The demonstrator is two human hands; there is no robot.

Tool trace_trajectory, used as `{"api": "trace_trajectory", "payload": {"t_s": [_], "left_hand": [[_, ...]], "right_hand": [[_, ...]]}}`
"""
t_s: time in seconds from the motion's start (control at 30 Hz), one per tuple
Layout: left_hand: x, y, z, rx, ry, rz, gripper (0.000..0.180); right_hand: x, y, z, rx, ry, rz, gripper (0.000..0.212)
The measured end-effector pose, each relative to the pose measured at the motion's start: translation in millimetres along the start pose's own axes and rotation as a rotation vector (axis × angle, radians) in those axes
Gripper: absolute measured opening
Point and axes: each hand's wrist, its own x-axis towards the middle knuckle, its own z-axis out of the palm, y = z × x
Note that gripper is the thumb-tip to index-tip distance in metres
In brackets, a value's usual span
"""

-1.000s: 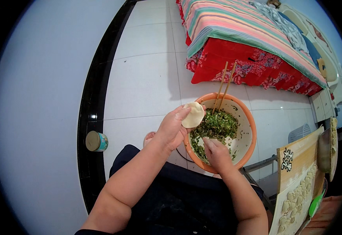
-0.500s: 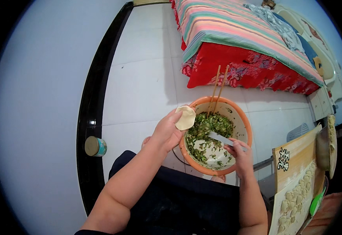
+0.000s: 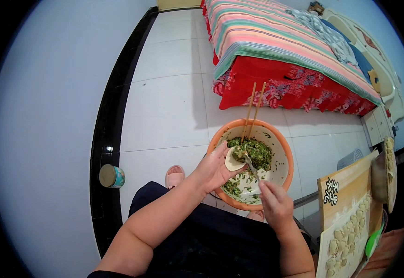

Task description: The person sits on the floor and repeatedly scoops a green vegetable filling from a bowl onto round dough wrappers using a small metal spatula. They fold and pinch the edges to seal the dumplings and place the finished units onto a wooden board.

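My left hand (image 3: 213,172) cradles a round dumpling wrapper (image 3: 231,164) over the near-left side of a deep orange-rimmed basin (image 3: 290,160). A lump of green filling (image 3: 239,154) lies on the wrapper. Closed around the handle of a flat metal spatula (image 3: 252,167), my right hand (image 3: 277,205) holds its tip against that lump. Inside the basin is chopped green filling (image 3: 261,155), heaped toward the far side, with the white bottom showing nearer me. Two long wooden chopsticks (image 3: 253,109) stand in the heap, leaning on the far rim.
At right, a wooden board (image 3: 343,185) and a pale sheet (image 3: 327,236) hold several rows of dumplings (image 3: 347,236). Behind the basin stands a bed (image 3: 276,51) with a red skirt. A lidded can (image 3: 112,176) sits by the left wall; a grey basket (image 3: 350,159) is at right.
The spatula has come up out of the basin with filling and now touches the wrapper. My left hand has moved right and lower, over the basin; my right hand has moved nearer me.
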Motion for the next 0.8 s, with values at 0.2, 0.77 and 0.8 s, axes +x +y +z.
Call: {"api": "trace_trajectory", "payload": {"t_s": [0.2,0.77,0.8], "left_hand": [[6,5,-16,0.018,0.008,-0.016,0.051],[-1,6,-8,0.107,0.033,-0.049,0.049],[0,6,-9,0.102,0.03,-0.048,0.049]], "right_hand": [[-2,-3,-1,-0.142,-0.065,-0.182,0.039],[-2,-1,-13,0.001,0.069,-0.052,0.036],[-2,1,-13,-0.005,0.043,-0.056,0.036]]}}
